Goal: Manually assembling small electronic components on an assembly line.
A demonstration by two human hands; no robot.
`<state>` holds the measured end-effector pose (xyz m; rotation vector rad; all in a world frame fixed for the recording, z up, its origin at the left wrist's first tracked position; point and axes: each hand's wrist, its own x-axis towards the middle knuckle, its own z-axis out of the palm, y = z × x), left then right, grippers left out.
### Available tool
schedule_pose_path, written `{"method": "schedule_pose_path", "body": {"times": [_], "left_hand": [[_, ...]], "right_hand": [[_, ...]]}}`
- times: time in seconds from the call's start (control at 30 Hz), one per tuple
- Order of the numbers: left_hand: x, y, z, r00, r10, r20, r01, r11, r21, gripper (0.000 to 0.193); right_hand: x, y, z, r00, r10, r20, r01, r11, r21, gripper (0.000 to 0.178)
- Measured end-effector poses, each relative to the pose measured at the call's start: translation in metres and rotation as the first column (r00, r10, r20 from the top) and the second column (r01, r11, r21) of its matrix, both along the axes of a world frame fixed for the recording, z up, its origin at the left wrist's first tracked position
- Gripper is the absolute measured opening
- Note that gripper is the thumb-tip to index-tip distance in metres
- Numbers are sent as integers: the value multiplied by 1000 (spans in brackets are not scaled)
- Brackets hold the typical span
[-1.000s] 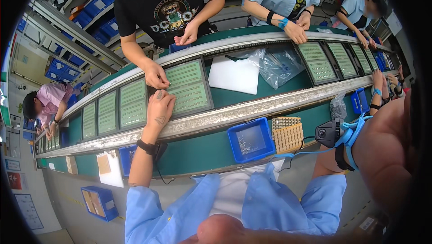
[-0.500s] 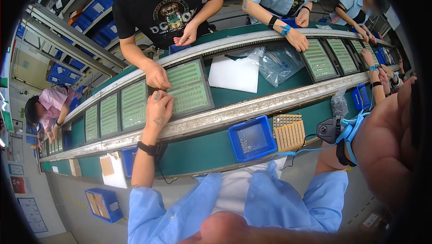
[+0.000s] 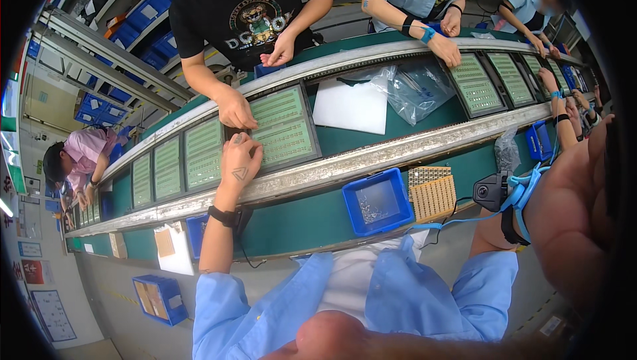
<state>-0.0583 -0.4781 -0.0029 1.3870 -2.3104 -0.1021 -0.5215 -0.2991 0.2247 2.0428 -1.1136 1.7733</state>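
My left hand (image 3: pixel 240 161) reaches over the near rail, its fingers bent together at the left edge of a green circuit board panel (image 3: pixel 282 140) in a dark frame. Whatever sits between those fingertips is too small to make out. Just beyond it, almost touching, a co-worker's hand (image 3: pixel 236 109) has its fingers pinched over the same panel's edge. My right hand (image 3: pixel 570 220) is raised large and close at the right, away from the panels; its fingers are partly hidden in the dark rim. A small black camera (image 3: pixel 490 191) and a light blue strap (image 3: pixel 525 195) are on its wrist.
A blue bin (image 3: pixel 377 202) with small metal parts stands before me, beside a tan slotted board (image 3: pixel 431 193). More panels (image 3: pixel 166 167) line the conveyor. White foam (image 3: pixel 352 104) and a clear plastic bag (image 3: pixel 418 94) lie between the rails. Several co-workers sit along the line.
The whole view has shifted slightly, so the scene sits a little further right. Both my hands keep nearly the same pose, and the left stays at the panel's edge.
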Motion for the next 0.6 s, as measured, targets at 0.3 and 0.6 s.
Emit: {"method": "schedule_pose_path", "body": {"times": [0.3,0.6], "left_hand": [[-3,-2,1,1000,-9,-17,9,1000,-21,11],[-6,-4,1,999,36,0,-36,999,32,17]], "right_hand": [[8,-7,6,1000,-6,18,6,1000,-7,40],[24,-13,12,999,-9,37,9,1000,-18,40]]}}
